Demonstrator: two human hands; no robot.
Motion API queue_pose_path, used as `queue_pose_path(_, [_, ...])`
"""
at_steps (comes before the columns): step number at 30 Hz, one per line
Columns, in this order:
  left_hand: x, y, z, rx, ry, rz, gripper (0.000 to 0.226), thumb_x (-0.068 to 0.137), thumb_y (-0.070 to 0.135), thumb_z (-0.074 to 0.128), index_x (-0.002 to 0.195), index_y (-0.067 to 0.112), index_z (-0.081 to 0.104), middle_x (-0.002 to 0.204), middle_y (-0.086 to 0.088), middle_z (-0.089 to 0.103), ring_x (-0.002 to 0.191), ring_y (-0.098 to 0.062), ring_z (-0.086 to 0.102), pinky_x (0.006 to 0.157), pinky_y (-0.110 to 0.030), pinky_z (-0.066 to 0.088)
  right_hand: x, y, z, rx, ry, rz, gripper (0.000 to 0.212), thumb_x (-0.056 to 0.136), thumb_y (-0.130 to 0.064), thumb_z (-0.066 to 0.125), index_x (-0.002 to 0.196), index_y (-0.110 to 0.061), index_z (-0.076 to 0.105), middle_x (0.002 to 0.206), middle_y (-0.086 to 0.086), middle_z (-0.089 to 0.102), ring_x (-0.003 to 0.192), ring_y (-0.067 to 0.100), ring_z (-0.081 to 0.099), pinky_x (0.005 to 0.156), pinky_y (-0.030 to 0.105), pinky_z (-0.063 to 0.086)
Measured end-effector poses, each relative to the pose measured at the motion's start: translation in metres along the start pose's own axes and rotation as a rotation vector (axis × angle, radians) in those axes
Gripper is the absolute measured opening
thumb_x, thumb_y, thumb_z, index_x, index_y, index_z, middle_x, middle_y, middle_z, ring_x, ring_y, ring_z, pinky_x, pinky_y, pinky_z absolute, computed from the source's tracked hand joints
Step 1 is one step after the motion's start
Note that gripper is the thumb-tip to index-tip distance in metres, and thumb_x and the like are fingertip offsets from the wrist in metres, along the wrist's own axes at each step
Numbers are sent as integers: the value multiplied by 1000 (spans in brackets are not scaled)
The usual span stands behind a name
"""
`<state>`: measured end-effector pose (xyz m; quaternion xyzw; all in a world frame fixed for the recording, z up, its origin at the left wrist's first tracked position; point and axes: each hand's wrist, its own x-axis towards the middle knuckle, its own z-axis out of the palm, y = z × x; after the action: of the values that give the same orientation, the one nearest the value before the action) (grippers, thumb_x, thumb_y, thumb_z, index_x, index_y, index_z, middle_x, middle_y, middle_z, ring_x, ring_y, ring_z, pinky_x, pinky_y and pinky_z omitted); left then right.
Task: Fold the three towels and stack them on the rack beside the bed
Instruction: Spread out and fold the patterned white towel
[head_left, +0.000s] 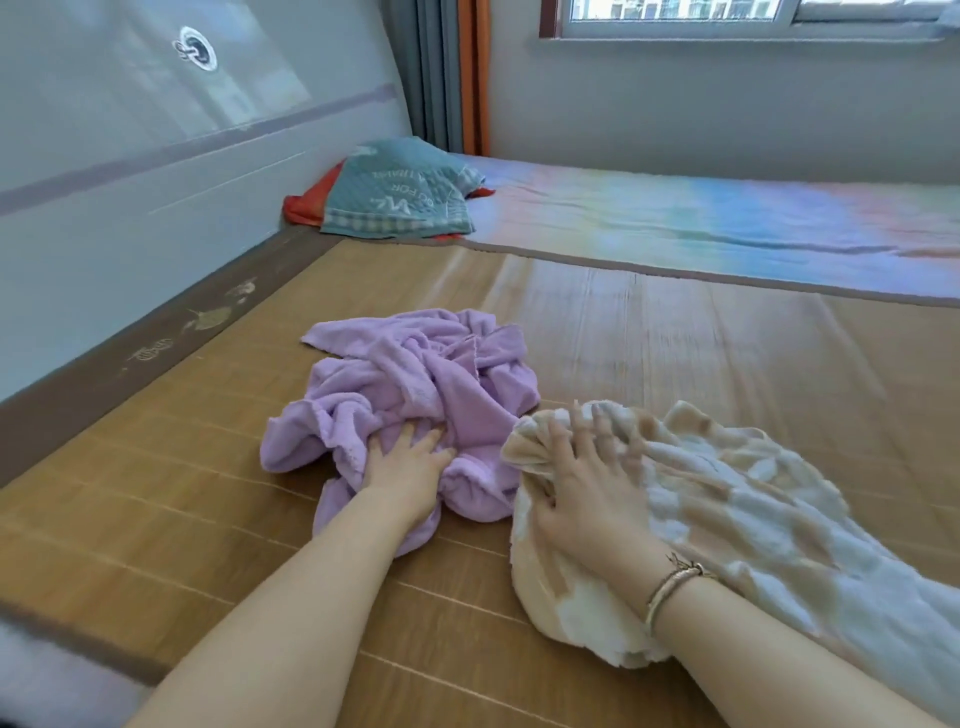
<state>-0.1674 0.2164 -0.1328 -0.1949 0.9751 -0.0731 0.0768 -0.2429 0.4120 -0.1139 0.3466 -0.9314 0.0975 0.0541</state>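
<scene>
- 1 bed (727, 218), wide, running to the far wall under the window (753, 13); grey headboard (130, 171) along its left edge.
- 1 bamboo mat (675, 353) over the near part of the bed, dark border along the left and far edges; faint printed motifs on the left border, unreadable.
- 1 pastel sheet (753, 213) over the far part of the bed, beyond the mat's far edge.
- 2 curtains, grey (426, 73) and orange (475, 73), hang at the far wall left of the window.
- 1 round logo (195, 49) on the headboard, upper left; no legible text.
- 2 towels visible, both unfolded on the mat; rack not in view.
- Beige towel (727, 499): beige-and-white checked, bunched at the mat's near right, trailing off toward the right edge.
- Purple towel (415, 384): crumpled heap mid-mat, just left of the beige one; the two touch where they meet.
- 1 teal pillow (400, 192) at the bed's far left corner against the headboard, lying on something red (301, 205). White lettering on it appears upside down; "FOR" reads, the rest doesn't.
- Right hand (587, 488): palm down on the beige towel's bunched end, fingers slightly spread and blurred, thumb tucked into a fold; can't tell if it's gripping.
- Left hand (410, 467): on the purple towel's near edge, fingers dug into the folds, gripping cloth.
- 1 bracelet (670, 587), thin metal, on the right wrist.
</scene>
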Motion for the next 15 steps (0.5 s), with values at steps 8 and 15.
queue_pose_path(8, [17,-160,32,-5,21,-407,47,88,48,42,134,41,35,146,7,29,137,-20,24,109,-48,28,80,-106,55,130,-234,-220,68,86,-27,47,149,-27,23,161,6,3,148,22,-4,118,42,-1])
queue_pose_path(15, [16,-196,22,-81,-87,-599,64,88,20,51,147,24,26,156,-5,17,144,-35,15,115,-50,17,103,-129,64,140,-265,-219,64,90,-21,42,150,-25,21,161,6,7,148,21,-1,120,40,4])
